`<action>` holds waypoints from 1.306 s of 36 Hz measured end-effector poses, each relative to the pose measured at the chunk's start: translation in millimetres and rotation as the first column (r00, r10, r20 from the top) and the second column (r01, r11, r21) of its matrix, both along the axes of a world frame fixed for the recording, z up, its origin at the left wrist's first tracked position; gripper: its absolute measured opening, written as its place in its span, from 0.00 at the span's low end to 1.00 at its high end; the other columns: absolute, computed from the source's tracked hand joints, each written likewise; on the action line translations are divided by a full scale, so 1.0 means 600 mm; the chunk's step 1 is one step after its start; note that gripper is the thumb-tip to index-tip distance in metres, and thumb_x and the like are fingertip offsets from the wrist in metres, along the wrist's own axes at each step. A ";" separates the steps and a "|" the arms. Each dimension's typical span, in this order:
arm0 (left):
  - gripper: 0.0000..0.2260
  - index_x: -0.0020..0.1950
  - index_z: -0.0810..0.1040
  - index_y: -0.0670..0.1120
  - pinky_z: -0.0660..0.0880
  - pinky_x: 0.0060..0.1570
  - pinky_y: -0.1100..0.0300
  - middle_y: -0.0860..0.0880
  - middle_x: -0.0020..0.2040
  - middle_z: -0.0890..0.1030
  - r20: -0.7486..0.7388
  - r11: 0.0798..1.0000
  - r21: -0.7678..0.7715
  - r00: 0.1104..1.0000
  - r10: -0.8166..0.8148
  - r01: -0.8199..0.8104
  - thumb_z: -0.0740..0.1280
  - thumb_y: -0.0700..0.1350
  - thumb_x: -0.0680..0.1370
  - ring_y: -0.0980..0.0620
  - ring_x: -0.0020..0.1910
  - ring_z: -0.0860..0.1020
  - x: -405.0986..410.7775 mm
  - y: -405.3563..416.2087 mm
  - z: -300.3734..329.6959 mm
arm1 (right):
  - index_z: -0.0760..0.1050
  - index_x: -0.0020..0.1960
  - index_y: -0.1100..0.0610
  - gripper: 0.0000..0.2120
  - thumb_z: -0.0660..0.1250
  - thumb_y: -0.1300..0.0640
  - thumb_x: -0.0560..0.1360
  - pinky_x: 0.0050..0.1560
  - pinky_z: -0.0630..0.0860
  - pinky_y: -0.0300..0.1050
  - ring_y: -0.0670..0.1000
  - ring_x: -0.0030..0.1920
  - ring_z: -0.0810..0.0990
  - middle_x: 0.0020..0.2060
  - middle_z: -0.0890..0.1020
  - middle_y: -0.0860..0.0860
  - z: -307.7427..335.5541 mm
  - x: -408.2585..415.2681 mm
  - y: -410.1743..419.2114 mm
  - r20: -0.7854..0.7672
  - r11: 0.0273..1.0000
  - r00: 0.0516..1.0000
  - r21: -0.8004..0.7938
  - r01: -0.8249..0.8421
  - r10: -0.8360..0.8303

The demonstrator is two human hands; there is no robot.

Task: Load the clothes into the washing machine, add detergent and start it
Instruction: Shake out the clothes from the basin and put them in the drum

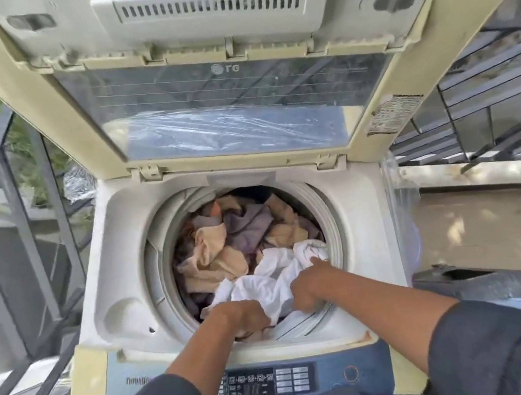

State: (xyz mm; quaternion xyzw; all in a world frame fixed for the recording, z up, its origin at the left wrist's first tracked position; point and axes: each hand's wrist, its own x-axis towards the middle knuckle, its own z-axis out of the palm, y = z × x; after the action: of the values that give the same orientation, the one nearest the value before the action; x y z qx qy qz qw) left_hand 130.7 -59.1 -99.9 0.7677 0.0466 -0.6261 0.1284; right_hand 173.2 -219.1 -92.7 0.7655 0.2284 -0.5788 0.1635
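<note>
Inside the drum of the washing machine point(122, 291), a crumpled white garment point(267, 283) stretches left-to-right at the near rim, left hand point(242, 319) and right hand point(306, 288) clutching it, fingertips buried in cloth.

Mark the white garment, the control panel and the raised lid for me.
white garment point(279, 274): head view, on the crumpled middle of the cloth in the drum.
control panel point(271, 383): head view, on the dark button block.
raised lid point(229, 105): head view, on its clear window.
</note>
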 end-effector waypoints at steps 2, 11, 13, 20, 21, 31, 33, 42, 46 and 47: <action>0.19 0.74 0.77 0.43 0.74 0.70 0.49 0.41 0.73 0.78 0.031 1.000 -0.012 1.000 0.007 -0.006 0.61 0.49 0.86 0.41 0.72 0.77 0.002 0.001 0.004 | 0.76 0.68 0.55 0.21 0.56 0.46 0.83 0.62 0.70 0.56 0.59 0.66 0.77 0.68 0.79 0.56 0.009 0.006 -0.001 0.073 0.985 0.993 0.150 0.082 -0.093; 0.20 0.77 0.74 0.54 0.71 0.73 0.51 0.45 0.75 0.77 0.356 0.961 -0.212 0.902 0.246 -0.179 0.62 0.54 0.85 0.44 0.73 0.76 0.009 -0.007 0.062 | 0.76 0.68 0.47 0.16 0.60 0.47 0.83 0.57 0.77 0.52 0.56 0.61 0.80 0.62 0.81 0.51 0.105 0.010 -0.056 0.242 0.714 0.801 0.634 0.297 -0.548; 0.18 0.74 0.77 0.53 0.75 0.68 0.52 0.46 0.69 0.82 0.445 0.944 -0.267 0.844 0.299 -0.193 0.64 0.55 0.85 0.44 0.67 0.80 0.009 -0.020 0.084 | 0.78 0.65 0.45 0.14 0.60 0.48 0.82 0.51 0.78 0.48 0.55 0.56 0.82 0.57 0.84 0.49 0.130 0.001 -0.075 0.239 0.612 0.711 0.720 0.327 -0.661; 0.11 0.65 0.84 0.55 0.82 0.58 0.53 0.60 0.56 0.87 0.492 0.708 -0.677 0.592 0.638 -0.201 0.68 0.46 0.84 0.59 0.56 0.85 0.007 -0.089 0.161 | 0.85 0.54 0.46 0.08 0.69 0.55 0.79 0.53 0.82 0.46 0.43 0.49 0.85 0.47 0.87 0.42 0.183 -0.049 -0.156 -0.061 0.059 0.302 0.926 0.374 -0.951; 0.11 0.64 0.84 0.54 0.82 0.58 0.53 0.58 0.55 0.88 0.458 0.667 -0.717 0.583 0.671 -0.204 0.67 0.44 0.85 0.57 0.55 0.85 0.008 -0.103 0.172 | 0.85 0.53 0.48 0.08 0.69 0.58 0.80 0.52 0.82 0.46 0.44 0.48 0.86 0.46 0.88 0.43 0.188 -0.056 -0.169 -0.143 -0.041 0.251 0.928 0.371 -0.957; 0.11 0.59 0.84 0.52 0.80 0.50 0.56 0.49 0.51 0.89 0.261 0.477 -0.850 0.606 0.752 -0.226 0.65 0.45 0.81 0.48 0.50 0.86 0.045 -0.270 0.230 | 0.83 0.52 0.61 0.09 0.65 0.69 0.81 0.38 0.78 0.35 0.45 0.36 0.84 0.39 0.87 0.57 0.195 -0.085 -0.335 -0.426 -0.461 -0.178 0.837 0.294 -0.887; 0.11 0.58 0.85 0.53 0.81 0.49 0.55 0.49 0.50 0.89 0.249 0.483 -0.841 0.619 0.745 -0.243 0.65 0.41 0.82 0.48 0.49 0.86 0.059 -0.312 0.224 | 0.83 0.50 0.60 0.10 0.64 0.70 0.80 0.37 0.78 0.35 0.45 0.34 0.84 0.39 0.86 0.58 0.178 -0.077 -0.375 -0.404 -0.461 -0.237 0.839 0.290 -0.884; 0.13 0.56 0.85 0.48 0.80 0.51 0.56 0.50 0.49 0.89 0.271 0.601 -0.703 0.638 0.721 -0.380 0.63 0.37 0.80 0.56 0.46 0.85 0.117 -0.492 0.127 | 0.83 0.42 0.46 0.08 0.66 0.55 0.68 0.51 0.84 0.57 0.53 0.41 0.88 0.38 0.88 0.49 0.009 -0.026 -0.548 -0.194 -0.351 -0.331 0.775 0.526 -0.923; 0.18 0.57 0.86 0.50 0.76 0.56 0.64 0.55 0.53 0.87 0.429 0.765 -0.560 0.679 0.597 -0.318 0.61 0.43 0.75 0.58 0.53 0.83 0.133 -0.568 0.055 | 0.83 0.45 0.47 0.08 0.69 0.60 0.74 0.54 0.81 0.49 0.51 0.46 0.86 0.44 0.88 0.46 -0.100 -0.001 -0.599 -0.032 -0.135 -0.162 0.723 0.678 -0.986; 0.17 0.58 0.86 0.51 0.75 0.56 0.63 0.55 0.53 0.87 0.448 0.801 -0.515 0.700 0.556 -0.306 0.62 0.43 0.75 0.56 0.53 0.83 0.137 -0.585 0.034 | 0.83 0.46 0.47 0.09 0.69 0.61 0.74 0.54 0.81 0.48 0.52 0.47 0.86 0.45 0.88 0.48 -0.129 0.005 -0.609 -0.005 -0.087 -0.117 0.701 0.707 -0.993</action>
State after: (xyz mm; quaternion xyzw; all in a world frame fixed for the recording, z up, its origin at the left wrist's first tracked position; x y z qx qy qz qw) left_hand 212.7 -410.0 -79.6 0.8429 0.0580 -0.3080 0.4373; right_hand 176.3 -584.6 -170.1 0.8327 -0.2889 -0.1951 -0.4302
